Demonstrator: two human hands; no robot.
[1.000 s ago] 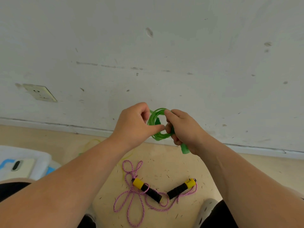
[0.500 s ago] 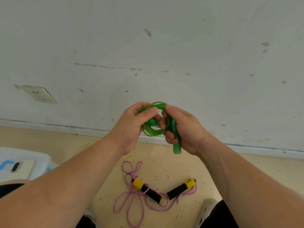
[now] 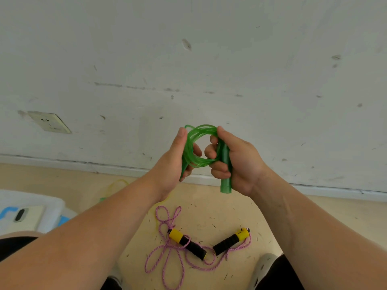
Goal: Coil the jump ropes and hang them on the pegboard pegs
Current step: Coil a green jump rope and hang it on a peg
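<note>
A green jump rope [image 3: 195, 143], wound into a small coil, is held up in front of the wall between both hands. My left hand [image 3: 173, 162] grips the coil's left side along with one green handle. My right hand [image 3: 236, 162] grips the coil's right side and the other green handle [image 3: 226, 176], which points down. On the floor below lies a pink braided jump rope [image 3: 167, 254], loose and uncoiled, with yellow-and-black handles [image 3: 188, 242]. No pegboard is in view.
A white scuffed wall [image 3: 188, 70] with a socket [image 3: 49, 122] stands close ahead. A thin yellow rope [image 3: 117, 184] lies on the floor by the skirting. A white and blue object [image 3: 25, 214] sits at the left. My knees and a shoe [image 3: 263, 266] frame the bottom.
The hands have drawn slightly apart and the green coil has opened into a rounder loop. The right hand's green handle now hangs straight down.
</note>
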